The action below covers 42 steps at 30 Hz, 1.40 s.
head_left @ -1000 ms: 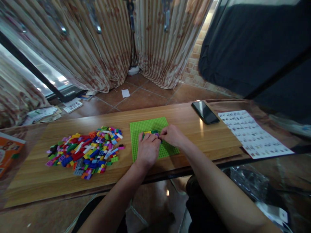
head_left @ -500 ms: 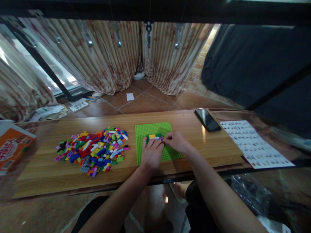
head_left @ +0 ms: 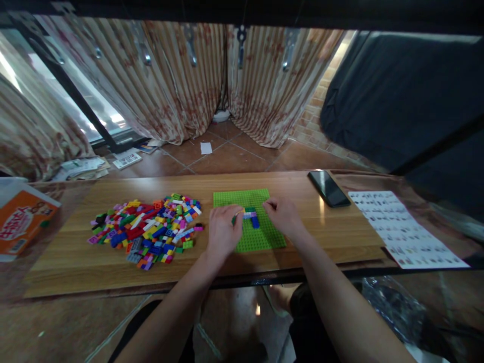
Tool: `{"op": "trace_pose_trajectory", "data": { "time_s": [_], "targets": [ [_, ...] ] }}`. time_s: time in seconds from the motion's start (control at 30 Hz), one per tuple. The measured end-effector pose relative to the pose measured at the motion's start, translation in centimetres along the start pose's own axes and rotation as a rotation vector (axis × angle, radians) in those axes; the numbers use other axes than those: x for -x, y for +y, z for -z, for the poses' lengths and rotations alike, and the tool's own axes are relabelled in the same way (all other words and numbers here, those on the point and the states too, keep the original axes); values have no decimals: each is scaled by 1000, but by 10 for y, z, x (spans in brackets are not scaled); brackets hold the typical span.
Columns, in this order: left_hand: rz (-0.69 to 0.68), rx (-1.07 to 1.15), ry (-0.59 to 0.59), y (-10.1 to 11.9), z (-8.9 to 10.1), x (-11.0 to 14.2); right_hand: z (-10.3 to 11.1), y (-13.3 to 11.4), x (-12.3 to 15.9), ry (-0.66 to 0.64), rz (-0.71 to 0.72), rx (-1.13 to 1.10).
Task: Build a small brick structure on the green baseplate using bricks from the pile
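Observation:
A small cluster of joined toy bricks (head_left: 249,214), green, white, purple and blue, sits on the bright green studded baseplate (head_left: 264,242). My left hand (head_left: 224,231) covers the cluster's left end, its thumb and fingers closed around a green brick there. Just right of the cluster, over the baseplate's right edge, is my right hand (head_left: 284,218). Its fingertips are pinched together and apart from the bricks; whatever they may hold is too small to make out. A blue brick (head_left: 256,222) juts toward me from the cluster's right end.
Left of the baseplate lies a loose heap of mixed bricks (head_left: 151,227) on the wooden board (head_left: 94,275). A phone (head_left: 328,188) and a printed sheet (head_left: 404,227) lie to the right. An orange and white box (head_left: 26,219) stands at far left.
My left hand has turned and shifted left, uncovering the blue brick. My right hand has drawn away from the cluster to the right. The whole view has shifted slightly.

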<state>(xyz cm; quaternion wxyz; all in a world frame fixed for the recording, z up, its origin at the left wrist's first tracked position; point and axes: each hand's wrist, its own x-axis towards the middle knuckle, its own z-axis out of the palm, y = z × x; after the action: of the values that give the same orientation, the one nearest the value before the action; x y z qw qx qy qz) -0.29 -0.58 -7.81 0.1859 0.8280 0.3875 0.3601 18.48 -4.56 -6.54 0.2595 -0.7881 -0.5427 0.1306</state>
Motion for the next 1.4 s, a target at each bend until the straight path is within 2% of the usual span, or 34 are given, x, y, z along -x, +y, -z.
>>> {"op": "trace_pose_trajectory", "data": {
  "time_s": [0.1,0.23,0.37,0.5,0.67,0.77,0.93,1.1,1.27,1.4],
  "targets": [
    [125,79,82,-16,7,-11,0,-6,2,14,68,-66],
    [264,181,106,-29,12,-18,-4,-12,3,-81,125,-156],
    [305,224,96,-30,14,-19,-12,-10,3,-183,97,-109],
    [319,221,81,-29,19,-20,-13,-8,2,-208,86,-88],
    [357,228,160,-43,36,-25,-5,-14,2,-106,99,-76],
    [409,216,229,-58,52,-28,-3,-21,4,-30,124,-82],
    [502,221,302,-81,81,-26,-4,-33,9,20,164,-95],
    [538,211,296,-103,102,-18,-8,-37,12,91,188,-121],
    [540,184,310,-122,117,-13,-15,-38,11,95,184,-134],
    [488,89,177,-120,127,-9,-20,-42,11,68,200,-141]
  ]
}}
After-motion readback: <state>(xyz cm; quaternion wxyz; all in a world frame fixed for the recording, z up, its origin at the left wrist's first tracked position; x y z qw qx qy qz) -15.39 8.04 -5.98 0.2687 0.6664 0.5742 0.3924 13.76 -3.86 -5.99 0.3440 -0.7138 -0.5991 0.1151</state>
